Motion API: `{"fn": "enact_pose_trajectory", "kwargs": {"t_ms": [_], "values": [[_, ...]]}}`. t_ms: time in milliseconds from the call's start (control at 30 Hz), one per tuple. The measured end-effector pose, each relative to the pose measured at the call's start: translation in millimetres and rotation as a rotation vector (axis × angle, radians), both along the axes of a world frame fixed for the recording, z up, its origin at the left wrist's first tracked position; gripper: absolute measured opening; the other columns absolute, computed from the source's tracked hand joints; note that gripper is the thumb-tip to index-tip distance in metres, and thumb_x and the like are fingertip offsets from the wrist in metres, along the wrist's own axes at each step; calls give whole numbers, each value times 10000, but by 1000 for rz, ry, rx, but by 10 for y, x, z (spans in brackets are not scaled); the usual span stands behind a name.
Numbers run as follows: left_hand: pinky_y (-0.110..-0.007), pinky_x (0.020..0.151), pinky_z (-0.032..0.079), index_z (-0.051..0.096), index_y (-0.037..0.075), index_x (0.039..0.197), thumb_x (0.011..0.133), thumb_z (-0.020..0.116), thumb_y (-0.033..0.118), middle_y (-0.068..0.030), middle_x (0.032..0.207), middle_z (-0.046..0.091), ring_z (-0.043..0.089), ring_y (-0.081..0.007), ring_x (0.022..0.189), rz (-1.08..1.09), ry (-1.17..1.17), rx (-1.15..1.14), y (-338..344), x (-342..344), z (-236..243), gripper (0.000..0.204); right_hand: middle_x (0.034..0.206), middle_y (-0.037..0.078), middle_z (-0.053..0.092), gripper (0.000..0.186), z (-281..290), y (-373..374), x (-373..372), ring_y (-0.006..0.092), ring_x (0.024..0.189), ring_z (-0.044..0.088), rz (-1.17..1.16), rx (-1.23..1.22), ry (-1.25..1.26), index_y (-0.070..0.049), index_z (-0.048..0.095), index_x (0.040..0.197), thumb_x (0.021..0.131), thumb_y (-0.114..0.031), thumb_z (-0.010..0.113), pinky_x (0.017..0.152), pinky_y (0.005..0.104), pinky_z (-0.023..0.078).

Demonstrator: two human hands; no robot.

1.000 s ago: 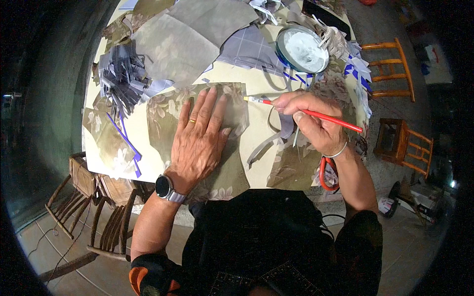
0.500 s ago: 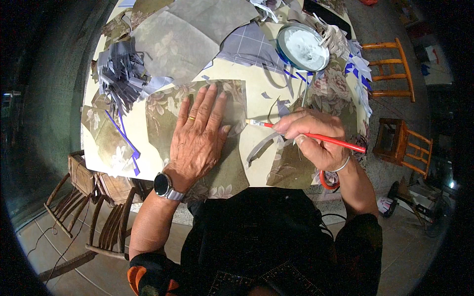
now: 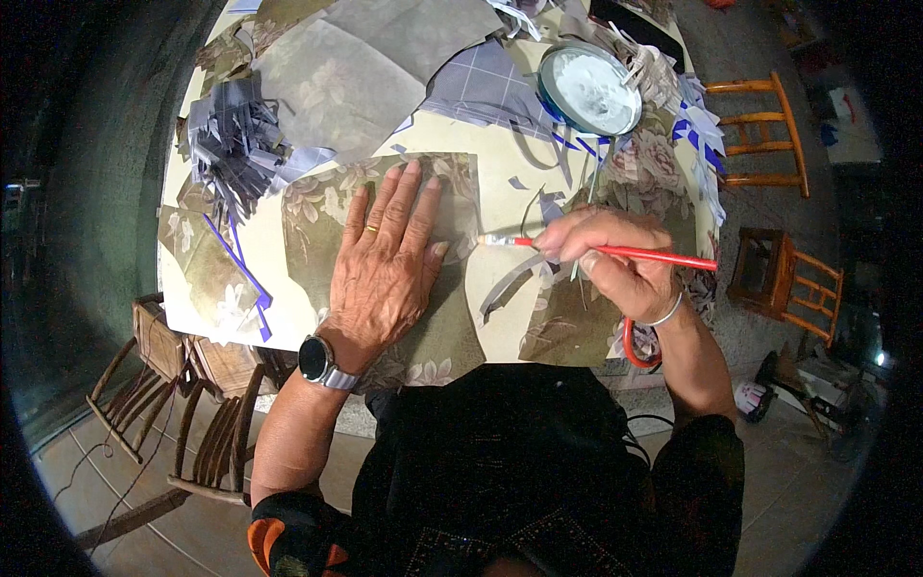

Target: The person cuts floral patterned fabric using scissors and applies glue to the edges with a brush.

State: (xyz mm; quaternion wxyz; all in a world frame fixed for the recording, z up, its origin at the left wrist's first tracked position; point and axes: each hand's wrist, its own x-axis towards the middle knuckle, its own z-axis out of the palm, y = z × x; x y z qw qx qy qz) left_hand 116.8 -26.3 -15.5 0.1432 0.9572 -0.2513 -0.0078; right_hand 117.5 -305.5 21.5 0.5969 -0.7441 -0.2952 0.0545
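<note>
As I look down through the head camera, I see the left hand (image 3: pixel 385 269) lying palm down, its fingers stretched out and slightly parted, flat on a flowered sheet (image 3: pixel 447 303). It wears a gold ring, and a watch (image 3: pixel 314 359) sits on that wrist. The right hand (image 3: pixel 625 279) has its thumb and fingers pinched round a red brush (image 3: pixel 663 257), which I see lying nearly level across the picture with its bristles pointing left. The brush tip is right at the right edge of the flowered sheet; I cannot tell whether it presses on the sheet or on the cream worktop (image 3: pixel 498 178) just beside it. The flowered sheet lies on the near part of the worktop, between the person and a large grey sheet (image 3: pixel 336 87).

Near the right wrist I make out a red loop handle (image 3: pixel 629 346), and below the brush a curved grey strip (image 3: pixel 505 293) beside another flowered piece (image 3: pixel 567 327). Beyond the right hand stands a round dish (image 3: pixel 544 99) of white paste (image 3: pixel 588 85). To the left I find a heap of grey strips (image 3: pixel 236 139), with blue strips (image 3: pixel 261 303) nearer the person. Off the worktop, I see dark wooden chairs (image 3: pixel 216 447) at lower left and an orange wooden chair (image 3: pixel 790 135) on the right
</note>
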Motion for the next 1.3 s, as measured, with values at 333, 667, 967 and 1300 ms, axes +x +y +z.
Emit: {"fn": "enact_pose_trajectory", "kwargs": {"t_ms": [333,667,967,1300], "values": [[-517,1216,151,380,178,1516,977,542,289,-159,1596,281,240,-332,1490,-31,-10,5,7,3,41,573,1046,208,678,147,97,-17,0,288,1016,669,-86,82,-1,44,622,979,913,37,490,921,403,525],[-564,1199,140,459,301,1478,960,544,455,-151,1597,286,259,-369,1473,-83,-14,37,13,7,83,547,1074,179,684,130,-36,154,166,254,1021,670,-176,-26,-65,40,618,998,952,-15,510,902,349,517],[-612,1185,112,500,257,1450,952,488,572,-138,1562,359,304,-336,1461,-147,14,-26,51,-6,121,590,1087,158,689,120,-103,160,263,223,991,664,-222,-3,-20,23,617,998,973,-43,520,881,329,519],[-599,1189,125,565,246,1389,935,621,256,-69,1517,447,376,-294,1431,-161,-7,-92,78,-9,83,458,1064,171,697,109,-40,198,130,235,966,683,-217,-89,-7,16,631,974,933,-5,533,855,333,535]]}}
